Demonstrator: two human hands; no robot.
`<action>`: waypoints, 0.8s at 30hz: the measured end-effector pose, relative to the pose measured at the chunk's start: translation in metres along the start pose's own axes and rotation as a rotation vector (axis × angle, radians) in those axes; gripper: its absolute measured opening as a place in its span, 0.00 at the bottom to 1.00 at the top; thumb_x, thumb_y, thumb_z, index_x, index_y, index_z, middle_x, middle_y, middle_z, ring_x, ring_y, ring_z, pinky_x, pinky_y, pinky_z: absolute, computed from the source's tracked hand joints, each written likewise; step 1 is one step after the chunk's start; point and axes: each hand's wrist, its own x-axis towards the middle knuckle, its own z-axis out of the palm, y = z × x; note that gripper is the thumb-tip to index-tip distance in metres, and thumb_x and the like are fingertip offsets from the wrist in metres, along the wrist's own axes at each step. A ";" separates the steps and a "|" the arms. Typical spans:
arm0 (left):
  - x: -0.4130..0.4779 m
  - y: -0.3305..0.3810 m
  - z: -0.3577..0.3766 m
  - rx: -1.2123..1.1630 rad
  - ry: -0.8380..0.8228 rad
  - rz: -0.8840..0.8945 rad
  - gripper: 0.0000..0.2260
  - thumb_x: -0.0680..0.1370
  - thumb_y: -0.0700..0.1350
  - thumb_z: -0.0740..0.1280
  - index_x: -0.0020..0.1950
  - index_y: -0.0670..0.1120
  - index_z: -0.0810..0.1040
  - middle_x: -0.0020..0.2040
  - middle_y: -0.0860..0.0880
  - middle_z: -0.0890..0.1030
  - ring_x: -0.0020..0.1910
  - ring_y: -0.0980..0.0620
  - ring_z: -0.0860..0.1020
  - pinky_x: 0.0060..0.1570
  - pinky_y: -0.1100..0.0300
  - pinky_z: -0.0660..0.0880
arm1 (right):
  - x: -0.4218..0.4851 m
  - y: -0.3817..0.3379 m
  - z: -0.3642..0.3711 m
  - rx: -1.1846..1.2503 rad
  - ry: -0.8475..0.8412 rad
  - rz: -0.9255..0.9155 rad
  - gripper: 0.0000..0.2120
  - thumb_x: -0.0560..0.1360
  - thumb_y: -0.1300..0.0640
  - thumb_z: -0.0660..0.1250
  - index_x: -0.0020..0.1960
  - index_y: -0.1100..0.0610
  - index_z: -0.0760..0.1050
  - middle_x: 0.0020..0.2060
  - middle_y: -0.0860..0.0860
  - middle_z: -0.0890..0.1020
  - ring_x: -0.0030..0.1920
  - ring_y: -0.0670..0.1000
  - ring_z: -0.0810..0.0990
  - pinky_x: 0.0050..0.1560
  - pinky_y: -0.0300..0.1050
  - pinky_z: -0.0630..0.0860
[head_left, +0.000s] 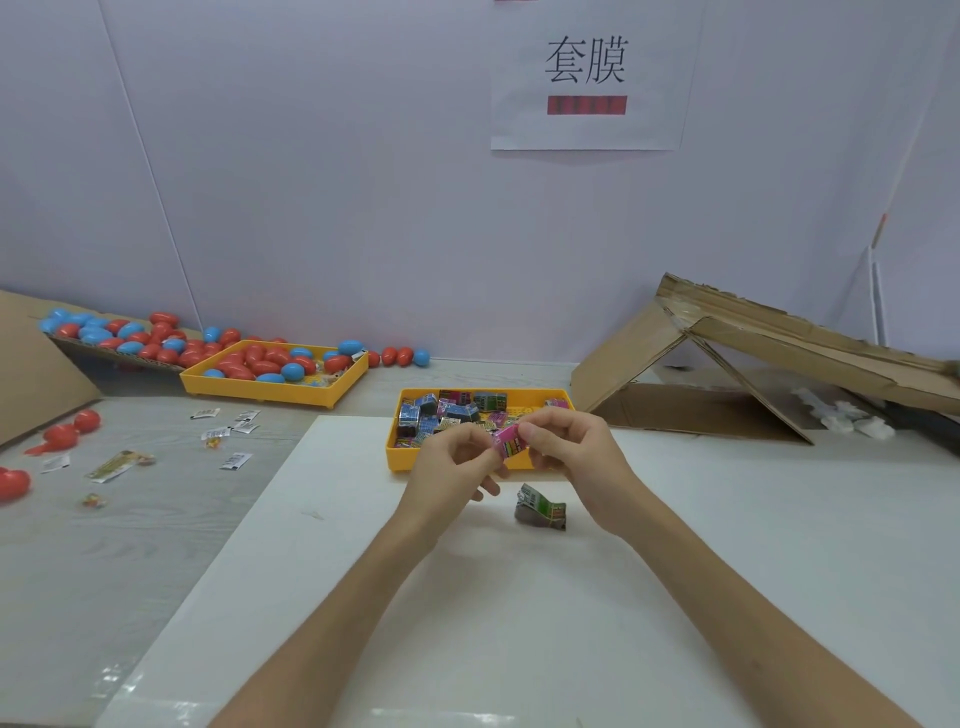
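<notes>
Two bare forearms reach in from the near edge over a flat white sheet (519, 613) that lies on the grey wood-grain surface (130, 545). Above the far part of that sheet the left hand (457, 462) and the right hand (571, 457) meet, raised off it. Both pinch a small pink printed box (509, 440) between thumb and fingertips, one hand at each end, and the box sits tilted between them.

Just nearer than the box, a crumpled green-and-silver printed wrapper (540, 506) lies on the sheet between the two wrists, touching neither.

Left of the sheet, several small white sachets (236, 460) and a few loose red plastic eggs (62, 434) are scattered over the surface.

Directly behind the hands stands a yellow plastic tray (400, 460) holding many small printed boxes (447, 410) in blue, pink and black.

Farther back on the left, a second yellow tray (260, 391) is filled with red and blue plastic eggs (244, 358). More of these are heaped on brown cardboard (36, 364) beside it.

On the right, a folded brown cardboard sheet (675, 353) stands like a tent.

A white paper sign (587, 130) hangs on the wall.
</notes>
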 end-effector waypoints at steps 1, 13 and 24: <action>0.000 0.000 0.000 -0.028 -0.008 -0.026 0.04 0.80 0.41 0.68 0.46 0.43 0.79 0.37 0.47 0.86 0.34 0.51 0.82 0.35 0.61 0.77 | 0.000 0.000 -0.001 0.012 -0.008 0.014 0.05 0.77 0.60 0.70 0.49 0.57 0.85 0.34 0.51 0.81 0.34 0.48 0.75 0.41 0.41 0.76; 0.002 -0.001 -0.001 -0.073 -0.074 -0.174 0.04 0.79 0.41 0.68 0.46 0.42 0.79 0.39 0.47 0.86 0.34 0.53 0.82 0.38 0.57 0.76 | 0.002 -0.001 -0.002 0.060 -0.062 0.045 0.14 0.77 0.63 0.70 0.60 0.50 0.83 0.46 0.55 0.85 0.35 0.50 0.78 0.42 0.41 0.77; 0.000 -0.001 -0.001 0.028 -0.057 -0.121 0.04 0.80 0.43 0.68 0.51 0.44 0.81 0.38 0.50 0.86 0.34 0.56 0.81 0.36 0.59 0.75 | 0.000 0.000 0.000 -0.039 -0.110 0.078 0.18 0.78 0.65 0.69 0.66 0.54 0.79 0.55 0.54 0.86 0.42 0.48 0.82 0.42 0.38 0.76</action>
